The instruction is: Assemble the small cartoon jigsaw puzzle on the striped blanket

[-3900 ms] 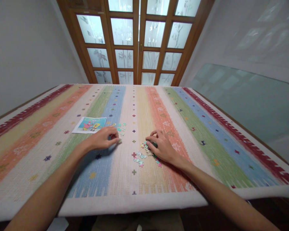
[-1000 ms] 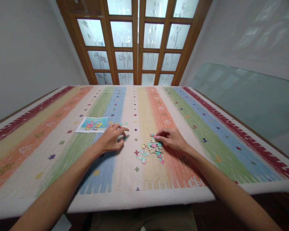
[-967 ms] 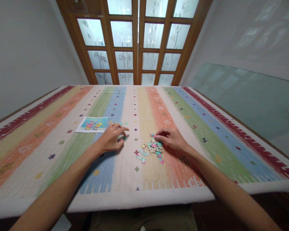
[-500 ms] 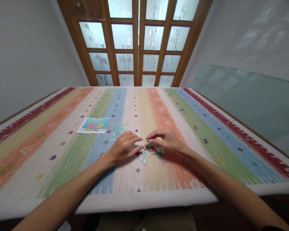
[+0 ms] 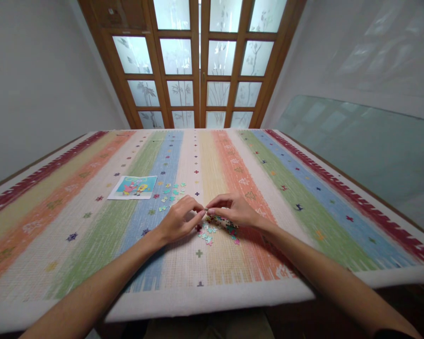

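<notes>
A pile of small jigsaw pieces (image 5: 217, 227) lies on the striped cloth (image 5: 233, 160) in front of me. My right hand (image 5: 233, 211) hovers over the pile, thumb and forefinger pinched on a small jigsaw piece. My left hand (image 5: 180, 220) meets it fingertip to fingertip at that same piece, fingers curled in a pinch. A second loose scatter of teal pieces (image 5: 171, 193) lies to the left. Beside that scatter lies a cartoon picture card (image 5: 133, 187).
The cloth covers a wide table, whose near edge (image 5: 212, 301) runs across the bottom. Wooden glazed doors (image 5: 198, 66) stand behind the far edge. A glass sheet (image 5: 367, 146) leans on the right wall.
My left hand has left the teal scatter and moved right to meet my right hand above the pile. My right hand has lifted a piece and shifted slightly left.
</notes>
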Action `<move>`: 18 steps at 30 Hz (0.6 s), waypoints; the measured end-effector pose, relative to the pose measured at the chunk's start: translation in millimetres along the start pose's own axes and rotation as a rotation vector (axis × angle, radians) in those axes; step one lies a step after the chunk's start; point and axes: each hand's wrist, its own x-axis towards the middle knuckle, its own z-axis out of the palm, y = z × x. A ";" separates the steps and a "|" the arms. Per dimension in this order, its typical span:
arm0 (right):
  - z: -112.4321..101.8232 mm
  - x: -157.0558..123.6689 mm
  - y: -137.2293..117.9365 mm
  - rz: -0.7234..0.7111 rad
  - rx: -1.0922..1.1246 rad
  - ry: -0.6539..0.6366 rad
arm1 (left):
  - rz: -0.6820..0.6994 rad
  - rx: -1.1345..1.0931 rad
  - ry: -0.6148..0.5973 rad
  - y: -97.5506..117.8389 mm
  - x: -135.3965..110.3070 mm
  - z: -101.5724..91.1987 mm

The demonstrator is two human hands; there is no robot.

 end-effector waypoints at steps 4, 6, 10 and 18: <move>-6.0 -2.1 5.7 -0.041 -0.119 0.117 | -0.003 0.076 0.042 -9.3 0.2 -4.5; -13.6 -3.7 12.5 -0.034 -0.178 0.194 | 0.007 0.145 0.071 -17.5 -0.3 -9.4; -28.6 -7.0 25.0 -0.058 -0.242 0.238 | 0.036 0.273 0.059 -33.3 -3.2 -18.6; -29.8 -11.0 24.5 -0.152 -0.407 0.015 | -0.001 0.276 -0.107 -37.5 -6.8 -18.4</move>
